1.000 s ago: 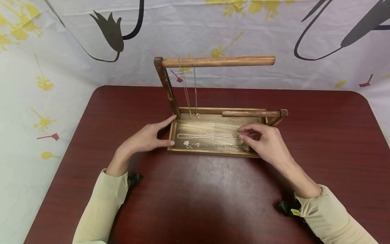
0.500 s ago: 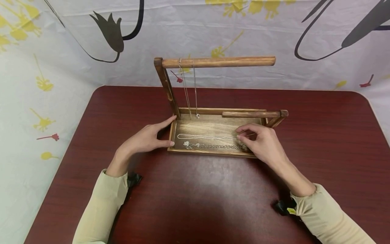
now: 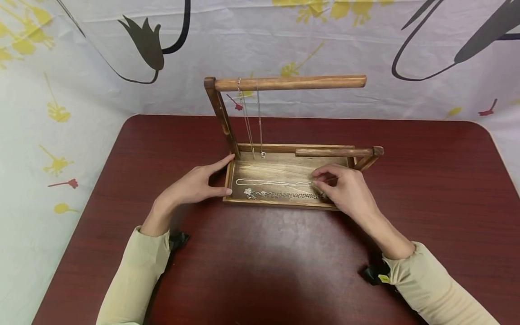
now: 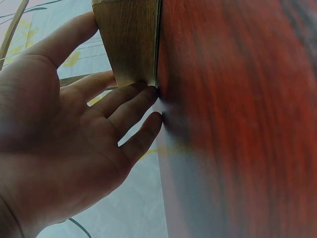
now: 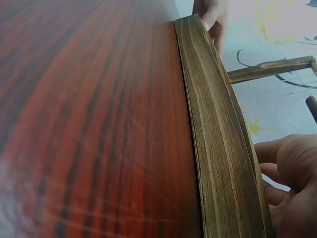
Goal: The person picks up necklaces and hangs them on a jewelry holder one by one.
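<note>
A shallow wooden tray (image 3: pixel 280 204) with posts and bars stands on the table. In it lies a thin silver necklace (image 3: pixel 272 183), stretched lengthwise. Curled thumb and fingers of my right hand (image 3: pixel 349 187) pinch at the right end of this necklace, low over the tray floor. A thicker silver chain necklace (image 3: pixel 288 195) with a flower-like pendant runs along the front side, its right end partly behind the hand. My left hand (image 3: pixel 195 183) spans the tray's left end with fingers spread, thumb at the front corner and index finger at the back; its palm side faces the left wrist view.
Two fine necklaces (image 3: pixel 260 117) hang near the left end of the tall wooden bar (image 3: pixel 292 83). A lower bar (image 3: pixel 335 152) reaches in from the right post, close behind my right hand. A patterned white cloth (image 3: pixel 243 36) hangs behind the dark red table (image 3: pixel 260 253).
My right hand has shifted a little to the left along the thin necklace. The left hand, the tray and the hanging necklaces have stayed in place.
</note>
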### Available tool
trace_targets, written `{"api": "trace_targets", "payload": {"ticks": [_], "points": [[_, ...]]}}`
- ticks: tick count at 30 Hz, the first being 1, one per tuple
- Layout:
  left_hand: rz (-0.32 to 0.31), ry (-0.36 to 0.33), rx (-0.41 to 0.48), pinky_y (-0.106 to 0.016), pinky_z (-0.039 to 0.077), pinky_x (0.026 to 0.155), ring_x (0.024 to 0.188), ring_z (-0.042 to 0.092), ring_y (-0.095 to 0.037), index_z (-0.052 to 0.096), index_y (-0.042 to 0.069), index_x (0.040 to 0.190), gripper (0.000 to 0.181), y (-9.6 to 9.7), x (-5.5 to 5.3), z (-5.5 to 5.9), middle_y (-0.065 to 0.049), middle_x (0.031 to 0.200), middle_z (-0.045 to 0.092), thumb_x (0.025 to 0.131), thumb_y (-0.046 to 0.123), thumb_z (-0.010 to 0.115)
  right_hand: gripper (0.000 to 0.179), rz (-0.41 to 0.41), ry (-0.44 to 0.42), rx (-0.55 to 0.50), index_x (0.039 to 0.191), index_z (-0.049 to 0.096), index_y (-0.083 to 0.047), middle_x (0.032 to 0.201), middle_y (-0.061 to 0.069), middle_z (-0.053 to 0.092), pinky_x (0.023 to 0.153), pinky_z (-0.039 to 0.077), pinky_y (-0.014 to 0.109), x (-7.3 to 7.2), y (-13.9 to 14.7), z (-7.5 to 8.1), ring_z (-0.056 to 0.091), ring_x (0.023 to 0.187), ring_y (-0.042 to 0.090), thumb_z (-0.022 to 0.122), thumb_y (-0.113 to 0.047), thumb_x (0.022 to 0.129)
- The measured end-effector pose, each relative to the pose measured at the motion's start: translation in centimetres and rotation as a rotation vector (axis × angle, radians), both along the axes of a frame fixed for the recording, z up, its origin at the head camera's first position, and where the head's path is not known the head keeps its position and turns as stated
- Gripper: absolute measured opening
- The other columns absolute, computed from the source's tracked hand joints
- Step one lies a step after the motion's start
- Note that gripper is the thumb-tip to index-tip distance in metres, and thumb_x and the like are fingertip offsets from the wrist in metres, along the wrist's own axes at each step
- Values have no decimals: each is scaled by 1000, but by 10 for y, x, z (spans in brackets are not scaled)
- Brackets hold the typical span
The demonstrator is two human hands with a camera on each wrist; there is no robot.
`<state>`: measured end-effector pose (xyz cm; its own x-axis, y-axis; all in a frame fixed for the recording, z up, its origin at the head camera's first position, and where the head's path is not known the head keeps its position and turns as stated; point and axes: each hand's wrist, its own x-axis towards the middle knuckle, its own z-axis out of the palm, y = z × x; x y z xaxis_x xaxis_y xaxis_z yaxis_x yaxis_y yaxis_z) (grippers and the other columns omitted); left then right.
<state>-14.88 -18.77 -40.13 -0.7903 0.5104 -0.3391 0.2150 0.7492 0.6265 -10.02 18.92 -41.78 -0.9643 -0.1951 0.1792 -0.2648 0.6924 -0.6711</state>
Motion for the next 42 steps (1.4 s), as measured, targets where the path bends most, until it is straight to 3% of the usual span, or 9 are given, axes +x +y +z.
{"api": "trace_targets", "payload": {"ticks": [18,32,42], "points": [[-9,19,12,-51,32,112,143,34,-28,17,37,159,91,0,0,0,-2,161,27,88,48,73,9,-24,5,95,96,76,-14,80,-3,69,61,48,32,-2,-6,-3,63,69,11,76,-13,87],[-9,15,13,-51,33,111,143,34,-28,17,38,159,89,1,0,1,-2,161,26,89,46,72,13,-72,-68,171,100,75,-16,91,1,70,70,48,47,-4,-10,-3,68,79,18,74,-13,87],[-7,-1,10,-51,33,111,144,33,-26,15,40,159,88,1,1,1,0,162,25,91,42,72,11,-69,-75,167,96,75,-12,88,4,71,68,51,41,-7,-14,-4,68,78,19,76,-7,86]]}}
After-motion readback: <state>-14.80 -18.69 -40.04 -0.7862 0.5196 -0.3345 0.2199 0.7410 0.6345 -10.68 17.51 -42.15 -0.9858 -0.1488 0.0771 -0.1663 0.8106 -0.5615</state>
